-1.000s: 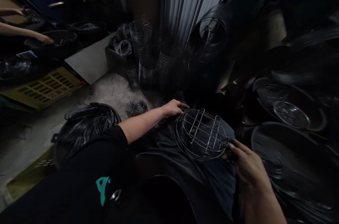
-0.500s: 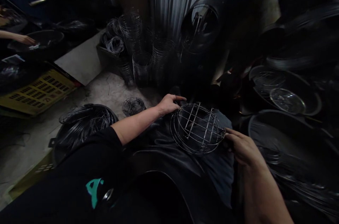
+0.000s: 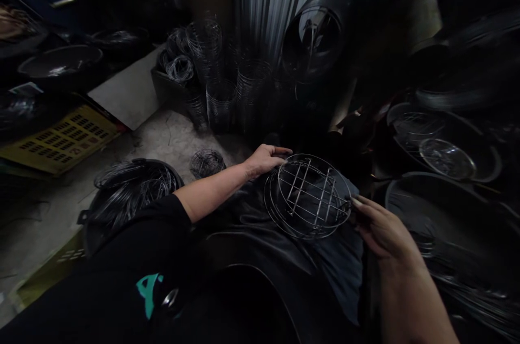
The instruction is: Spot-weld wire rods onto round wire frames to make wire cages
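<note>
A round wire rack [image 3: 309, 196] with a grid of crossing rods lies over my lap, with several wire rings about it. My left hand [image 3: 265, 162] is at its far left rim. The thumb and fingers close on the wire there, while the index finger points out straight. My right hand [image 3: 384, 227] pinches the right edge of the rack between thumb and fingers. Under the rack are a dark, shiny apron [image 3: 260, 227] and a blue-grey trouser leg [image 3: 339, 257].
A tub of loose wires [image 3: 136, 192] stands left, near a small wire coil [image 3: 207, 163] on the floor. Stacked wire rings [image 3: 221, 97] stand ahead. Dark basins [image 3: 447, 181] are at right, a yellow crate [image 3: 67, 135] at far left.
A wire ring now shows raised around the grid, shifted up and right. My right hand has moved slightly right. Another person's hand has left the basin at far left.
</note>
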Action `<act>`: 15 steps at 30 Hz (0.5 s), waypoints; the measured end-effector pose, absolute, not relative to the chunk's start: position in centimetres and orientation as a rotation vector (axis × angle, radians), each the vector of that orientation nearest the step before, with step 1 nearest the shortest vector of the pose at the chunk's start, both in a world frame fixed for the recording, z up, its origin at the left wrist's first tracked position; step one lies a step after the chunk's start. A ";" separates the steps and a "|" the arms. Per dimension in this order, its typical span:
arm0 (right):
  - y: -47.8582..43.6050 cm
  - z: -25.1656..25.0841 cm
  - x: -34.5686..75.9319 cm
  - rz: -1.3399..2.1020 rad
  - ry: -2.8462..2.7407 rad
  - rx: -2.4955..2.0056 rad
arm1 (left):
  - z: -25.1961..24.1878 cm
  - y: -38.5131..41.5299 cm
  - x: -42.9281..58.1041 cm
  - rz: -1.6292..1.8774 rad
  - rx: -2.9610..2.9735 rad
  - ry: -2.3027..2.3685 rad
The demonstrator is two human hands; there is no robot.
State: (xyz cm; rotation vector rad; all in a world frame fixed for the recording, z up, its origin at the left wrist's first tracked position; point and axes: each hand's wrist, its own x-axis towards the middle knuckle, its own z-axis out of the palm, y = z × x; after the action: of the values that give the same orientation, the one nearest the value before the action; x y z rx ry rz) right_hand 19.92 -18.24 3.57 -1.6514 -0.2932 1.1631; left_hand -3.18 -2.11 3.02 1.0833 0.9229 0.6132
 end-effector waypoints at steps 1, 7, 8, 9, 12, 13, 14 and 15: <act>-18.3 3.7 19.8 1.156 -0.285 -1.649 | 3.3 -2.1 -3.0 0.616 1.086 0.929; -18.3 5.4 19.4 1.162 -0.294 -1.603 | 5.0 -2.0 -2.3 0.619 1.083 0.903; -18.1 5.6 19.4 1.167 -0.295 -1.598 | 5.2 -2.0 -2.2 0.622 1.060 0.877; -18.0 5.9 19.4 1.168 -0.297 -1.595 | 5.3 -1.9 -2.2 0.618 1.028 0.850; -17.3 6.6 19.4 1.134 -0.301 -1.603 | 5.2 -1.5 -2.3 0.593 0.926 0.798; -17.0 6.9 19.3 1.110 -0.302 -1.609 | 5.1 -1.4 -2.3 0.583 0.907 0.792; -16.8 7.1 19.2 1.083 -0.303 -1.613 | 4.9 -1.2 -2.4 0.571 0.897 0.789; -16.6 7.4 19.1 1.053 -0.305 -1.614 | 4.7 -1.1 -2.6 0.554 0.893 0.787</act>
State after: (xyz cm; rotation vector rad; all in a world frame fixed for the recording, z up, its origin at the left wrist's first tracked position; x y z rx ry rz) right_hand 19.14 -16.60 7.39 -1.6140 -0.3050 1.0530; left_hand -2.55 -1.10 4.74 0.8933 0.7872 0.5540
